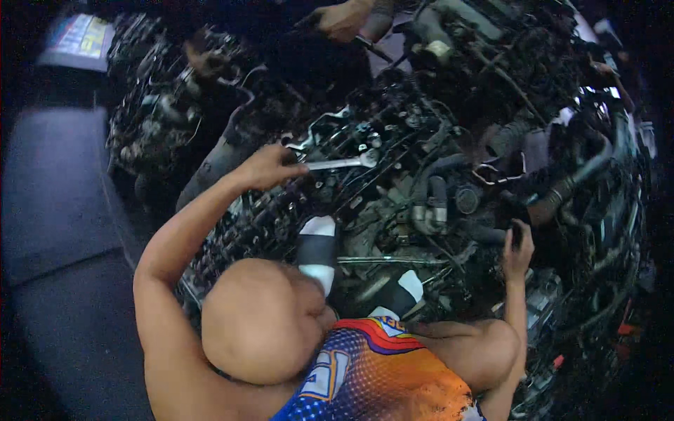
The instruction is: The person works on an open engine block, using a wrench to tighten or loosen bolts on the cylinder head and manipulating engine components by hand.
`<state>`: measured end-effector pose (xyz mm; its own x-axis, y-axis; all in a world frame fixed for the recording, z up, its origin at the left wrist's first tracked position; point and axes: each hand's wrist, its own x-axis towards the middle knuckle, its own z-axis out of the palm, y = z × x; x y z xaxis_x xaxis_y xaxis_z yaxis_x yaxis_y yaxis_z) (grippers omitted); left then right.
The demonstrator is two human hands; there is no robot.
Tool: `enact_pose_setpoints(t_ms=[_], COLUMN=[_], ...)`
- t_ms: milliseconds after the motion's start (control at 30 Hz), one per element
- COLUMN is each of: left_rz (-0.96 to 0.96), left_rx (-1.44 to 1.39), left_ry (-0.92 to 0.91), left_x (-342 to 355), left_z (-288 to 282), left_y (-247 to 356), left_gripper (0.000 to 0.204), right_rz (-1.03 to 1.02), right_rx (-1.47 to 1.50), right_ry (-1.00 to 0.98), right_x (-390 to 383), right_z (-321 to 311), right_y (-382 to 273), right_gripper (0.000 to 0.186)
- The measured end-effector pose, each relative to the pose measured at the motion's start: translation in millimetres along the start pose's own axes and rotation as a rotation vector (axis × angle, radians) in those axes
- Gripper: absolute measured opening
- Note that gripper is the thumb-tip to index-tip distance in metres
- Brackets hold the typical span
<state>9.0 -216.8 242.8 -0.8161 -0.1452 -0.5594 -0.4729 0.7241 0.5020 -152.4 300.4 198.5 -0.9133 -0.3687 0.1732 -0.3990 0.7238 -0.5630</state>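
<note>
- Wrench [344, 164] grasped in my left fingers [292, 170], reaching right of them over engine parts [404, 228]
- Whether it's seated, I cannot tell
- Right fingers [527, 247] curled, hold unclear

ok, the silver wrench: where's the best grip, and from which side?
Probably the left end of its shank, coming from the left, as the left hand has it. The silver wrench points nearly sideways across the view: slim straight shank toward the hand, wider head to the right. That grip leaves the head free; the end inside the hand is hidden.
</note>
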Motion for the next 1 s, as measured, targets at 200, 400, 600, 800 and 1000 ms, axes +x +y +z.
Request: enact_pose_setpoints(t_ms=[200, 400, 600, 800, 1000], left_rz=[-0.222, -0.366, -0.414, -0.41, -0.331], left_rx=[-0.011, 0.056, 0.449, 0.548, 0.578], left_ry=[0.143, 0.297, 0.283, 0.285, 0.415], left_x=[-31.5, -51.1, -51.1, -69.0, -64.3], left_z=[13.7, -3.0, -2.1, 1.8, 19.4], left_y=[-72.0, -101.5, -154.8, -209.4, -248.1], left_gripper=[0.047, 0.04, 0.039, 0.032, 0.027], right_rz=[-0.198, -0.265, -0.322, -0.37, -0.393], right_rx=[-0.039, -0.281, -0.623, -0.6, -0.551], right_ry=[-0.391, -0.689, -1.008, -0.99, -0.914], right_x=[37.4, 54.3, 48.5, 48.4, 44.7], right_z=[36.0, 57.3, 70.5, 74.2, 86.4], right_y=[-36.7, -75.5, -73.4, -70.9, -56.9], right_gripper=[0.027, 0.068, 0.08, 0.083, 0.081])
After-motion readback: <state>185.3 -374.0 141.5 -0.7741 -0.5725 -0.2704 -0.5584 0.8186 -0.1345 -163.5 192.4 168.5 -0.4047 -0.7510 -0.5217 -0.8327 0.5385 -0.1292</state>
